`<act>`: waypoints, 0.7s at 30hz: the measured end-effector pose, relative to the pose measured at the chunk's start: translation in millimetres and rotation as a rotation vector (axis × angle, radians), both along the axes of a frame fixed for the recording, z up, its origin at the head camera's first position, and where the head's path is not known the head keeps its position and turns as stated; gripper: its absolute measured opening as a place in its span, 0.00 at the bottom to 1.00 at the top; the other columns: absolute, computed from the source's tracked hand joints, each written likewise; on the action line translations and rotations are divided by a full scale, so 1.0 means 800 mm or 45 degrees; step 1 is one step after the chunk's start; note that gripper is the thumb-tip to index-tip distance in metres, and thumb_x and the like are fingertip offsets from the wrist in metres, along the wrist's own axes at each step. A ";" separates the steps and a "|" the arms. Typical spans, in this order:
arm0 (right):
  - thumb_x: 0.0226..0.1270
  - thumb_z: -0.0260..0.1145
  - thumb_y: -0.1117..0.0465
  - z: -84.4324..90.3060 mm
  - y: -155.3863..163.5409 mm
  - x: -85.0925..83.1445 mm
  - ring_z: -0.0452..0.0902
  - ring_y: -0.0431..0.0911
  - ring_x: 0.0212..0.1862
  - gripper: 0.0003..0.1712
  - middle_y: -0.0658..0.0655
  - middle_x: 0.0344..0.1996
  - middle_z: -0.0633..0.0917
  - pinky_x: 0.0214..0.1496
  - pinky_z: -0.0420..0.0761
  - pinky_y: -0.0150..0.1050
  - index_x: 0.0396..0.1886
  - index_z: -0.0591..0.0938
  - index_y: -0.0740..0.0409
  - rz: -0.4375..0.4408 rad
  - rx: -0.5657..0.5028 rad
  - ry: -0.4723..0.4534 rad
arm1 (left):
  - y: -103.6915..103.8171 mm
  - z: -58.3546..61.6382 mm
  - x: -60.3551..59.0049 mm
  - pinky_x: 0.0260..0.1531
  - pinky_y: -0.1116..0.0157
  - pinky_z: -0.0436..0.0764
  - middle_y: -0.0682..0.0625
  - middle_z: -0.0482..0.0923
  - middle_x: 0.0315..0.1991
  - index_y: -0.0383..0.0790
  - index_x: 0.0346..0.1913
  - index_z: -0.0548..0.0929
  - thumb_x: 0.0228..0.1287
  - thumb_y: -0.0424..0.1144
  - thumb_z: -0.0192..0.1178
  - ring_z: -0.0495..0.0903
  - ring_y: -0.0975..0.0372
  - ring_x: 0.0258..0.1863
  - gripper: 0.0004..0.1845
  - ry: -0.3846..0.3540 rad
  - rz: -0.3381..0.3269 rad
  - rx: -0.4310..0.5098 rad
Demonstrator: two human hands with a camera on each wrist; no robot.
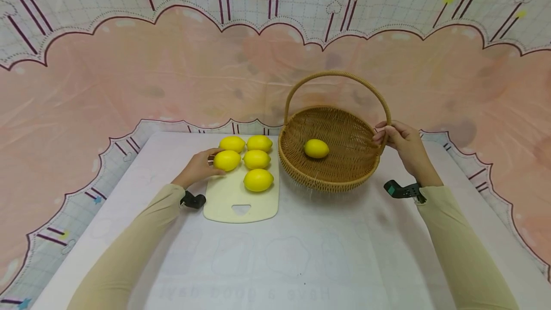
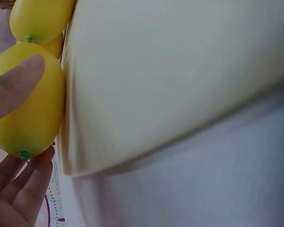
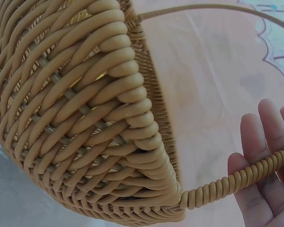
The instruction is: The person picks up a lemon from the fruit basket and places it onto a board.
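Head view: a person in beige sleeves works at a white-covered table [image 1: 327,252]. The left hand [image 1: 199,168] closes thumb and fingers around a glossy yellow lemon [image 1: 226,160] at the near-left of five lemons on a cream plastic cutting board [image 1: 228,195]; the left wrist view confirms the grasp, with the thumb [image 2: 14,85] pressed on the rind and the fingers [image 2: 23,189] cupped beneath. The gripped lemon lies at about nine o'clock from the round woven wicker basket [image 1: 331,176]. The right hand [image 1: 402,143] curls around the base of the basket's arched handle [image 1: 337,76] at three o'clock on the rim; in the right wrist view the coiled handle crosses the palm [image 3: 265,189], though how tightly the fingers close is not clear there. A single yellow lemon [image 1: 316,148] already rests inside the basket.

Judged step: pick-up of a second lemon for transfer, basket steadied. The next move would call for a clean lift clear of the neighbouring lemons, then travel toward three o'clock over the near rim, and a low release so the fruit does not roll.
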State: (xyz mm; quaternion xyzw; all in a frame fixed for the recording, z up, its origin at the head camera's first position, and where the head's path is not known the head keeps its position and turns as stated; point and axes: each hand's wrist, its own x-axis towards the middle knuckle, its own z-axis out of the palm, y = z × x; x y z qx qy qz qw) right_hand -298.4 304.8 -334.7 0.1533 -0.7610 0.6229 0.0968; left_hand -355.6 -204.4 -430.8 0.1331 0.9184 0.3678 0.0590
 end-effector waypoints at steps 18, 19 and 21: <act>0.72 0.52 0.57 -0.001 0.002 -0.001 0.83 0.36 0.36 0.13 0.46 0.30 0.85 0.45 0.80 0.23 0.45 0.80 0.55 0.049 -0.029 0.012 | -0.002 -0.002 -0.001 0.60 0.50 0.74 0.33 0.69 0.62 0.30 0.64 0.68 0.50 0.34 0.70 0.72 0.42 0.58 0.37 0.042 0.005 0.041; 0.72 0.52 0.56 -0.001 0.002 0.000 0.83 0.36 0.36 0.13 0.46 0.30 0.85 0.45 0.80 0.23 0.45 0.80 0.56 0.048 -0.030 0.014 | -0.002 -0.002 -0.001 0.60 0.50 0.74 0.33 0.69 0.62 0.30 0.64 0.68 0.50 0.34 0.70 0.72 0.42 0.58 0.37 0.043 -0.003 0.038; 0.71 0.52 0.56 -0.001 0.001 0.000 0.83 0.36 0.35 0.14 0.46 0.29 0.85 0.45 0.80 0.23 0.46 0.79 0.59 0.049 -0.034 0.020 | -0.003 -0.002 -0.001 0.60 0.50 0.73 0.33 0.69 0.62 0.30 0.64 0.68 0.50 0.34 0.70 0.72 0.42 0.59 0.37 0.044 -0.016 0.034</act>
